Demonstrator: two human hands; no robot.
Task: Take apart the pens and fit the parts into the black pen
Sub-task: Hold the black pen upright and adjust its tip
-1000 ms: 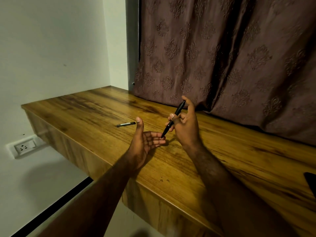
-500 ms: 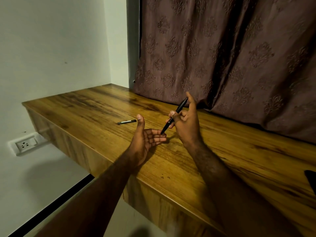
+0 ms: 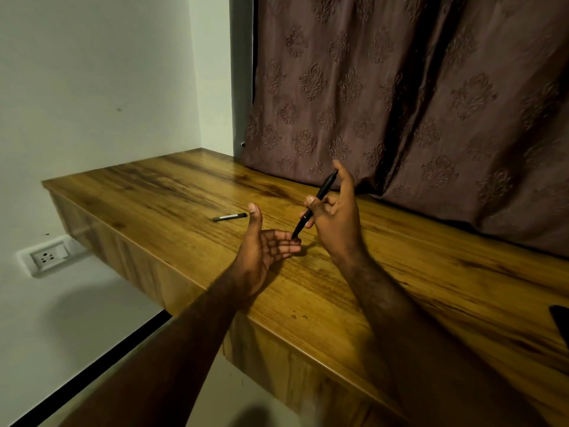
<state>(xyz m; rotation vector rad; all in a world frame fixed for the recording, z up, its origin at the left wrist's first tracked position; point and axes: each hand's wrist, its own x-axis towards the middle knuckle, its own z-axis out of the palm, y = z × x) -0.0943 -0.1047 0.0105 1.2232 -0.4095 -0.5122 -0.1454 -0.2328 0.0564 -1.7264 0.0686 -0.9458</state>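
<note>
My right hand (image 3: 337, 215) grips a black pen (image 3: 320, 195) held steeply, its tip pointing down and left and its top end leaning against my raised index finger. The pen tip touches the fingertips of my left hand (image 3: 264, 248), which lies palm up with straight fingers and the thumb raised, holding nothing. A second dark pen with a grey band (image 3: 230, 217) lies flat on the wooden desk (image 3: 172, 192), just left of my left thumb and apart from both hands.
A brown patterned curtain (image 3: 400, 97) hangs along the desk's back edge. The desk's front edge runs diagonally below my forearms. A wall socket (image 3: 46, 257) sits under the desk's left end. A dark object (image 3: 562, 325) pokes in at the right edge.
Both hands and the pen have barely moved; the view shifted slightly. The pen tip stays against my left fingertips.
</note>
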